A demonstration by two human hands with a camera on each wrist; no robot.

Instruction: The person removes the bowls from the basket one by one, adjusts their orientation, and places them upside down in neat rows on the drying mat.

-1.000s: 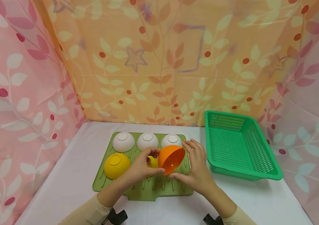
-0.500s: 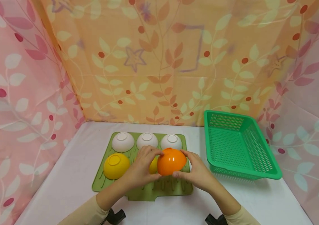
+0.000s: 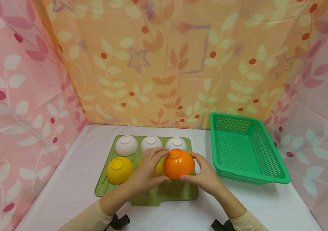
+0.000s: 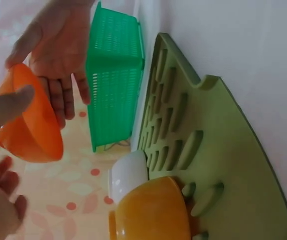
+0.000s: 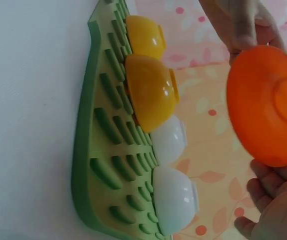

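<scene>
My left hand [image 3: 148, 170] and right hand [image 3: 202, 175] hold an orange bowl [image 3: 178, 165] between them from its two sides. Its foot ring points up and its mouth faces down, above the green drying mat [image 3: 145, 202]. In the left wrist view, the left thumb lies on the bowl [image 4: 43, 135] and the right fingers are at its far side. From the right wrist, the bowl [image 5: 258, 115] shows clear of the mat. Two yellow bowls sit upside down on the mat: one [image 3: 120, 170] stands at left, the other [image 3: 159, 169] is partly hidden behind the left hand.
Three white bowls stand upside down along the mat's back edge, at left [image 3: 126, 146], middle [image 3: 151, 143] and right [image 3: 176, 143]. A green plastic basket [image 3: 272, 154] is on the white table [image 3: 74, 170] to the right. Patterned cloth [image 3: 164, 64] walls in the back and sides.
The orange bowl has turned from mouth facing right and down to upside down with its foot upward. The right hand has closed in on it, and both hands now hold it.
</scene>
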